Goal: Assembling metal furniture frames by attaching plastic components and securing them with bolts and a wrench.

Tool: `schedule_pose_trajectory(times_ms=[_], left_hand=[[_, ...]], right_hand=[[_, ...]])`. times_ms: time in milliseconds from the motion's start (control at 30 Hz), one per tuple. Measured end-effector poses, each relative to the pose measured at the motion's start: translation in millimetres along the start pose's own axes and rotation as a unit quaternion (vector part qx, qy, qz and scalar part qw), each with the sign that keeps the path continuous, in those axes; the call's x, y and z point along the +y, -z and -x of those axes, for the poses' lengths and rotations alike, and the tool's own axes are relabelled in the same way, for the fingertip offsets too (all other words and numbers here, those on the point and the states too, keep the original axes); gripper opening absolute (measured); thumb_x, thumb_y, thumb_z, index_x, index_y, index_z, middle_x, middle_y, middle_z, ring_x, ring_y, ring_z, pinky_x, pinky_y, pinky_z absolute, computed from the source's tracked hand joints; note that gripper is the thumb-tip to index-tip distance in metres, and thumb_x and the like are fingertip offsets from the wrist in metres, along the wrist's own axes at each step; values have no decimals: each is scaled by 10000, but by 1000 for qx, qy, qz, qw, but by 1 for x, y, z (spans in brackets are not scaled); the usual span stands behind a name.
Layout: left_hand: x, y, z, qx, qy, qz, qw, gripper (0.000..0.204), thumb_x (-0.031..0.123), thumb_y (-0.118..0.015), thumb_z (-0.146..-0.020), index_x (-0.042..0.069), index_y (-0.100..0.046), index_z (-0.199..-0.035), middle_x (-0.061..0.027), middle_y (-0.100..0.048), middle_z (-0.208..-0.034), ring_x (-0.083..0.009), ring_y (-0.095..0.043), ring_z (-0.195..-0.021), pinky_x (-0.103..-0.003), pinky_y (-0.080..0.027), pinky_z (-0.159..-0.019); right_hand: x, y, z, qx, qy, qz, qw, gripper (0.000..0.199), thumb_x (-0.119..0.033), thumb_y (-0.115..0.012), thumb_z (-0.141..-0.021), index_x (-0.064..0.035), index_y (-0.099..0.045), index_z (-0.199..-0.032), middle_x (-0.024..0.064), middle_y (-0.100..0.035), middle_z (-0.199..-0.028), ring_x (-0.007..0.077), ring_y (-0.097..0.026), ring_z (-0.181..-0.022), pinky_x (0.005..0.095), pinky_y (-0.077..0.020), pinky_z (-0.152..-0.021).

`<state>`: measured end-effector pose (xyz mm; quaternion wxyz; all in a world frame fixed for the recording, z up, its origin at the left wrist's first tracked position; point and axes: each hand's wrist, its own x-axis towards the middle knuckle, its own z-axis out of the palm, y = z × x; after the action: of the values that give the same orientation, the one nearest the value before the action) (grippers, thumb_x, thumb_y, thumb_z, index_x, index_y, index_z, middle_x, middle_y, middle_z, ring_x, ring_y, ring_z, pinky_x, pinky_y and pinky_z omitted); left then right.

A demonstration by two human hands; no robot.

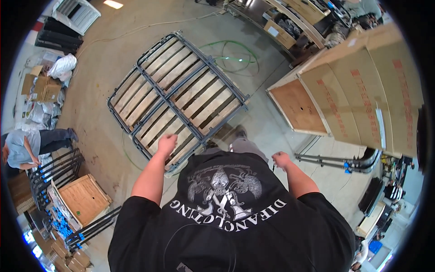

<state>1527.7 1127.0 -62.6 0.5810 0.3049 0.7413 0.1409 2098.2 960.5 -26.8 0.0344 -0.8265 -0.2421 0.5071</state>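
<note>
A dark metal frame (165, 96) with crossing bars and rounded corners lies on wooden pallet slats (183, 61) on the floor ahead of me. My left hand (167, 143), its fingers curled closed, is over the frame's near left part. From this view I cannot tell whether it touches the frame or holds anything. Out to the right of my body, apart from the frame, is my right hand (281, 160), also closed. A small dark thin thing shows just below its fingers, too small to name.
A tall cardboard-covered crate (358, 90) stands right, with dark metal tubes (337, 161) near it. A green hose (244, 56) lies beyond the frame. At left, a person (27, 145) bends by black racks (56, 165) and a wooden crate (84, 199). A workbench (290, 22) stands far right.
</note>
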Motion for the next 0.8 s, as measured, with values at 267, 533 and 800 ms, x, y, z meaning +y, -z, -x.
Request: schedule_pose_trajectory(times_ms=[267, 533, 800], left_hand=[[-24, -44, -52, 80, 90, 122, 985, 241, 226, -651, -934, 18, -660, -1054, -65, -669, -895, -152, -624, -740, -289, -508, -627], [-173, -155, -152, 18, 369, 161, 915, 188, 235, -641, -928, 50, -654, -954, -53, -640, -821, -164, -616, -720, -307, -508, -610], [-181, -201, -384, 203, 283, 87, 933, 736, 422, -692, -860, -21, -489, -1412, -196, -566, -1404, -314, -536, -1287, -390, -410, -1068]], right_hand=[[-63, 12, -259, -171, 135, 611, 761, 484, -439, -517, -918, -24, -766, -919, 218, -737, -981, 332, -730, -899, 426, -570, -839], [-269, -97, -450, -66, 177, 413, 891, 456, -350, -568, -865, 23, -664, -1110, 267, -683, -1131, 417, -638, -1108, 439, -519, -951], [-300, -202, -599, 2, 165, 408, 898, 703, -425, -656, -852, 43, -527, -1359, 257, -637, -1273, 367, -615, -1193, 409, -478, -1006]])
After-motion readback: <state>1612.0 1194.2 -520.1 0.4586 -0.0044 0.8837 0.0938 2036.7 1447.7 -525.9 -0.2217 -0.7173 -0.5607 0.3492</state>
